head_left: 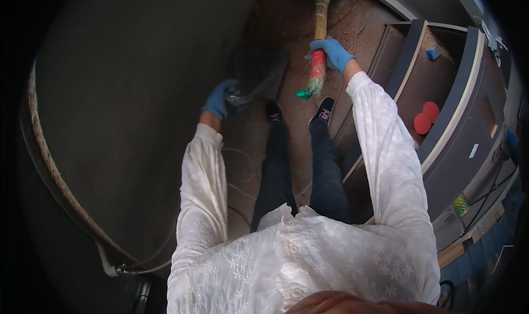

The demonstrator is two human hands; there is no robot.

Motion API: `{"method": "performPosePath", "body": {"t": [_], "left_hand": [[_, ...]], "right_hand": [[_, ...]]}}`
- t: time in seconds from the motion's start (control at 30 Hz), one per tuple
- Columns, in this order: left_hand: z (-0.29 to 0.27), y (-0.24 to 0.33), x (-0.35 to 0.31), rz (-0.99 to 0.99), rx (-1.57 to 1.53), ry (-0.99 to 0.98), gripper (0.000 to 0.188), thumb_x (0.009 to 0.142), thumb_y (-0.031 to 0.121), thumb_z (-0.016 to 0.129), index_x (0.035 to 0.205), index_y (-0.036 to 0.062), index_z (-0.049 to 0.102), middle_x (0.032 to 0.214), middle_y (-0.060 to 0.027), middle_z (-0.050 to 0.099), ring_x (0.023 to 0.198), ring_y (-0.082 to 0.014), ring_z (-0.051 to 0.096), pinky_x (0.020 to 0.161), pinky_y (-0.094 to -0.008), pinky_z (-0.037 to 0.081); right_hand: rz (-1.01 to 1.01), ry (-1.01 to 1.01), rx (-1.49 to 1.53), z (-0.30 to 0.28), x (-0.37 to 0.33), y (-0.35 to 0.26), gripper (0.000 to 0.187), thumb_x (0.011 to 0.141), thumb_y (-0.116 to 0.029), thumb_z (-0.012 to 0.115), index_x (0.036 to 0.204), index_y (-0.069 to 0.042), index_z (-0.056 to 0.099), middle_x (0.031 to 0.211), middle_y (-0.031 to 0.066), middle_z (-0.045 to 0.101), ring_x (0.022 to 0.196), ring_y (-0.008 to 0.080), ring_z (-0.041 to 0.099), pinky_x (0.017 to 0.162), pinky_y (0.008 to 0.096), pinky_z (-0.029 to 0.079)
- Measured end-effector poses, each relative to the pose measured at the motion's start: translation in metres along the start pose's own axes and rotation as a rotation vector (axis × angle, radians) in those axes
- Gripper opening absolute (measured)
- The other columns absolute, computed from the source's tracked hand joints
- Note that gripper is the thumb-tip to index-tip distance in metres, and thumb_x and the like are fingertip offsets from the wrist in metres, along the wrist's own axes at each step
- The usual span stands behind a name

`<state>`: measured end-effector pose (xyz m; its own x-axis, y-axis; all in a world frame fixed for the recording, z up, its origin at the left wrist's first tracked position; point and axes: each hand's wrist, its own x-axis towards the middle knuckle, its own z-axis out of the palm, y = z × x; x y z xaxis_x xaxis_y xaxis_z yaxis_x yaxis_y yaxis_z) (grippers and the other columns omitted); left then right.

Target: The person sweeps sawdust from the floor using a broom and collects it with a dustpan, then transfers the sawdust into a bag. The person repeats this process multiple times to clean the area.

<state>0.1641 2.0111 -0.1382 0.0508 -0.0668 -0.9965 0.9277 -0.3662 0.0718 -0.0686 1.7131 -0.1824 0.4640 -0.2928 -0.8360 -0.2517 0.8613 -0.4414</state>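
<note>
My right hand (330,52), in a blue glove, is closed around the handle of a straw hand broom (320,19). Red and clear wrapping covers that handle, which ends in a green tip pointing toward me. The broom's head reaches the upper edge of the view, partly cut off. To the left, my left hand (221,98), gloved in blue too, grips the pale handle of a dark dustpan (258,71). The pan tilts just above the floor beyond my feet; its far side blends into shadow.
Brown dust and bits lie on the floor (355,19). At right stands a dark cabinet frame (463,132) with pale edges, holding two red discs (427,117) and a blue piece (434,52). A large dark panel (132,104) fills the left. A pipe (108,261) bends at lower left.
</note>
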Motion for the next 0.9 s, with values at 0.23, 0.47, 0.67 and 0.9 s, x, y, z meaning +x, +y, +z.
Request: {"method": "performPosePath", "body": {"t": [0.23,0.47,0.67,0.9], "left_hand": [[0.004,-0.005,-0.038,0.404,-0.016,-0.087,0.028,0.090,0.039,0.072,0.097,0.0124,0.068,0.083,-0.0033,0.067,0.080,-0.0242,0.066,0.079,-0.0400,0.054],[0.030,-0.057,-0.034,0.771,0.161,0.165,0.037,0.086,0.017,0.077,0.115,-0.0017,0.064,0.104,-0.0049,0.067,0.094,-0.0124,0.061,0.082,-0.0302,0.051],[0.011,-0.039,-0.024,0.826,0.181,0.034,0.029,0.087,0.012,0.073,0.111,-0.0003,0.066,0.102,-0.0042,0.068,0.088,-0.0115,0.061,0.077,-0.0278,0.051],[-0.006,-0.044,-0.024,0.791,0.220,0.018,0.053,0.087,0.011,0.073,0.130,-0.0084,0.050,0.111,-0.0131,0.068,0.101,-0.0177,0.066,0.088,-0.0300,0.053]], "right_hand": [[0.102,0.093,0.178,0.010,0.033,0.016,0.030,0.090,-0.011,0.062,0.116,0.004,0.059,0.099,0.0207,0.068,0.079,0.0312,0.071,0.072,0.0395,0.062],[0.009,0.114,-0.019,0.028,0.063,0.031,0.021,0.087,-0.008,0.063,0.099,0.009,0.066,0.093,0.0222,0.071,0.077,0.0294,0.070,0.067,0.0361,0.058],[0.131,0.008,-0.784,0.012,0.047,0.070,0.031,0.075,-0.016,0.069,0.090,0.011,0.068,0.087,0.0238,0.070,0.076,0.0324,0.071,0.069,0.0387,0.057],[0.207,0.021,-1.424,0.003,-0.007,0.117,0.046,0.070,-0.030,0.071,0.090,0.011,0.071,0.079,0.0238,0.071,0.074,0.0349,0.071,0.070,0.0416,0.057]]}}
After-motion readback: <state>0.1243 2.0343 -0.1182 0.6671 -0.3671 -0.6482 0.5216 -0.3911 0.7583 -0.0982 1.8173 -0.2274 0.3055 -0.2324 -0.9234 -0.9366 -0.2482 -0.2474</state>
